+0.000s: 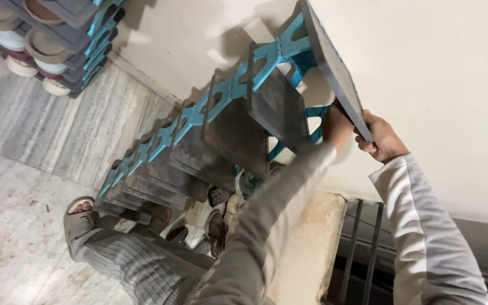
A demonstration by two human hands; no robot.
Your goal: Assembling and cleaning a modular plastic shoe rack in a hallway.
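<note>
1. Hands gripped the top shelf [334, 68] of a tall teal rack [230, 90], a flat dark-grey board seen edge-on against a cream plaster wall [447, 68].
2. The right hand [384, 138] was curled shut around the near lower corner of that board, fingers wrapped under its thin edge, knuckles outward.
3. The left hand [337, 124] reached up beside it to the underside of the same board; its fingers were hidden behind the board, so how tightly it closed could not be told.
4. Both arms wore long sleeves, the left of grey ribbed cloth, the right of paler, smoother fabric.
5. Below the top shelf, more square dark boards [238, 135] with a matt, dusty surface sat stepped down the rack, each carried on cut-out teal brackets.
6. A second rack [80, 34] stood at upper left, stacked with round, fluted discs in cream, brown and maroon.
7. The person's leg in grey corduroy-like trousers ended in a sandalled foot [80, 209] on a streaked marble floor [24, 169].
8. Dark, roundish objects [217, 226] lay at the rack's base; their kind could not be made out.
9. A stained concrete slab [306, 248] and dark metal bars [362, 248] sat at lower right.
</note>
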